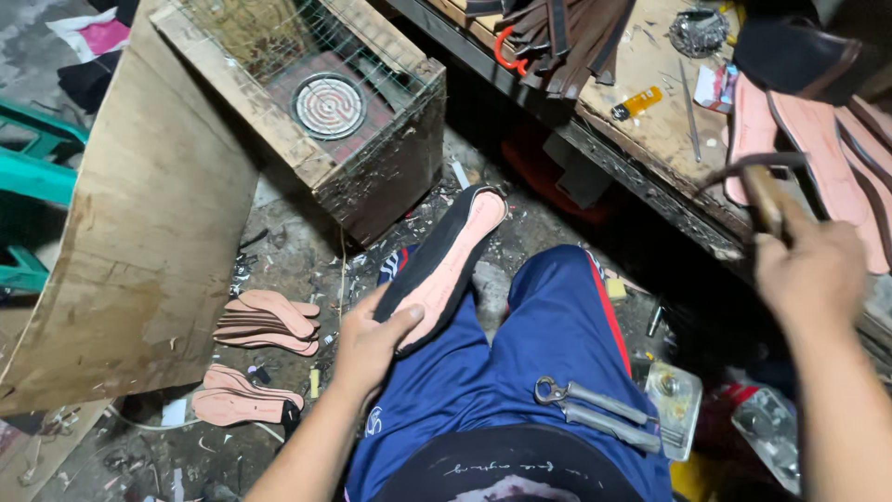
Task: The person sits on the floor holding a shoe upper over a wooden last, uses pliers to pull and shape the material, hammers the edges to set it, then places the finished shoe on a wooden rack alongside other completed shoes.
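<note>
My left hand (372,344) grips the heel end of a black shoe with a pink sole (446,260), held sole-up over my left thigh in blue trousers. Raised at the right, my right hand (810,270) is closed on the wooden handle of a tool (764,195) whose dark curved head points left over the workbench edge. A pair of metal pincers (595,409) lies across my lap.
A wooden box with wire mesh and a round coil heater (328,105) stands ahead on the floor. A plywood board (139,204) leans at left. Stacks of pink insoles (269,321) lie on the littered floor. The workbench (650,121) at right holds pink soles, straps and a lighter.
</note>
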`<state>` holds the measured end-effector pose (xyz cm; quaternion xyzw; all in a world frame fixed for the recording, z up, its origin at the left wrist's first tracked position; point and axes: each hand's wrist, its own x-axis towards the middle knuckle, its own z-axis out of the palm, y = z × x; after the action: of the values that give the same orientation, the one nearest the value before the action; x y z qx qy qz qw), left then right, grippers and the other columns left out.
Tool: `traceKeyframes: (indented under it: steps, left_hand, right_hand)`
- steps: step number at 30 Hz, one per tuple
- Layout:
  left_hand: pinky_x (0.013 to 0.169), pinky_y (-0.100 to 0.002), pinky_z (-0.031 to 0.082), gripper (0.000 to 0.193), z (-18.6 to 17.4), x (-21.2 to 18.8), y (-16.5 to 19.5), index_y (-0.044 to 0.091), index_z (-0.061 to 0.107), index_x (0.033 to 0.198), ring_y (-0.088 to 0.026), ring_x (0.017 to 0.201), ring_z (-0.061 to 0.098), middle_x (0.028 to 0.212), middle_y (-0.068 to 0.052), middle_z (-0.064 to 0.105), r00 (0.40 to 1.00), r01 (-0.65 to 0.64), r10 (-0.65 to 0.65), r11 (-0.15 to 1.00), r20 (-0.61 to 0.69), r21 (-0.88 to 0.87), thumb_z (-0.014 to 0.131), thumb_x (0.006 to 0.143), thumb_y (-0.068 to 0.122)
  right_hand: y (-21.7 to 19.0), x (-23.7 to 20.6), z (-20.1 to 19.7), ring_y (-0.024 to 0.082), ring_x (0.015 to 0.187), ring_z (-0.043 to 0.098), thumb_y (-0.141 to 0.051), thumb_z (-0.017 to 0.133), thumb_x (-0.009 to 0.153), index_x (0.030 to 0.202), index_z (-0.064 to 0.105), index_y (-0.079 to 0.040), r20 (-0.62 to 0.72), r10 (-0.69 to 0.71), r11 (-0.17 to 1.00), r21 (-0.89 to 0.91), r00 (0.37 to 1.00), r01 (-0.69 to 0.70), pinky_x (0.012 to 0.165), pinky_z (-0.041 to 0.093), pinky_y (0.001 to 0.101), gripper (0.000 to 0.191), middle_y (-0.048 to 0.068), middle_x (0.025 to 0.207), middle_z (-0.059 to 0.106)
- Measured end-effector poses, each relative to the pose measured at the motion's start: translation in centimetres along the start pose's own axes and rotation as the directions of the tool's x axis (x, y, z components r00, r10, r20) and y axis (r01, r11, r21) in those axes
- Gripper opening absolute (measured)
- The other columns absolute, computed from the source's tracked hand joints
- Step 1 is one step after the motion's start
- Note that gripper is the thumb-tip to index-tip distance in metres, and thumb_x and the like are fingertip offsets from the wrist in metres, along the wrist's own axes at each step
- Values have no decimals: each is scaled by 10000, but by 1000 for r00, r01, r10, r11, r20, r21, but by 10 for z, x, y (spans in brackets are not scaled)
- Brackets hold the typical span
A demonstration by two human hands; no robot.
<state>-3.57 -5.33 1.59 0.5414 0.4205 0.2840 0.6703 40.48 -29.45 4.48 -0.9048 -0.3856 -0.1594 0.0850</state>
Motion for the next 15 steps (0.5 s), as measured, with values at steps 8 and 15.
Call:
traceKeyframes:
  steps: [8,15]
  left_hand:
    - [935,-309,540,524,22,-19,-8,-68,646,1319,-173,1023,704,1181,-124,740,989,143,-120,910,84,-390,754,833,97]
    - [924,-337,541,532,32,-27,-19,-81,628,1323,-205,1009,701,1174,-155,733,967,245,-169,831,192,-500,753,842,112]
  right_hand:
    - [27,10,30,346,1160,531,-218,766,937,1372,697,-128,-212,-14,998,-61,977,1,1048,438,455,449,125,1207,615]
    - [-53,-7,7,299,1103,612,-207,747,974,1264,694,-48,-87,57,908,418,995,-16,1010,479,421,335,150,1180,666]
